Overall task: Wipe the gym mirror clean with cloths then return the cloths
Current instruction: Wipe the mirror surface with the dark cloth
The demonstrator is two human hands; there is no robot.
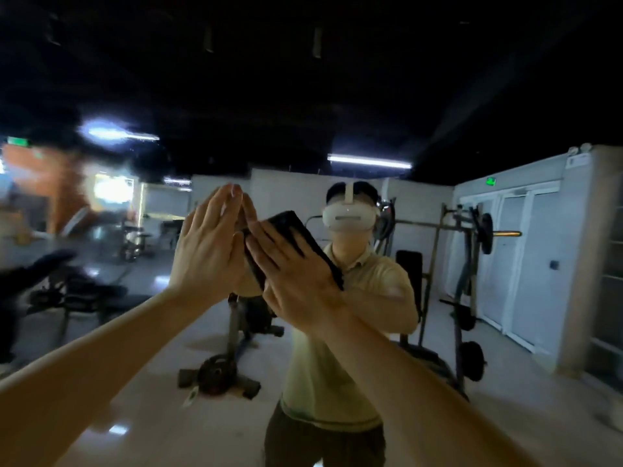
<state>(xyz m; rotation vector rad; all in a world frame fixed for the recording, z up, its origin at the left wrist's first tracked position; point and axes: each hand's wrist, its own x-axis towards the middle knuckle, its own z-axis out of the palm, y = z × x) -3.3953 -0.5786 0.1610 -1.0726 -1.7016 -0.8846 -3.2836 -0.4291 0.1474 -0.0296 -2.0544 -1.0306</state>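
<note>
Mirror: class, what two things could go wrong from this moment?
1. The bare left hand lies flat on the mirror, so it may leave fresh smudges.
2. The right hand only presses the cloth to the glass with straight fingers, so the cloth could slip and fall.

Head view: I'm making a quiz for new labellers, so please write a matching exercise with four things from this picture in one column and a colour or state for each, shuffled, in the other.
Things
1. left hand
2. right hand
3. cloth
4. headset in the reflection

Colours and states
A. white
B. black
C. empty, straight fingertips on the mirror
D. fingers spread flat, pressing the cloth to the glass

Pairs: 1-C, 2-D, 3-B, 4-A
</note>
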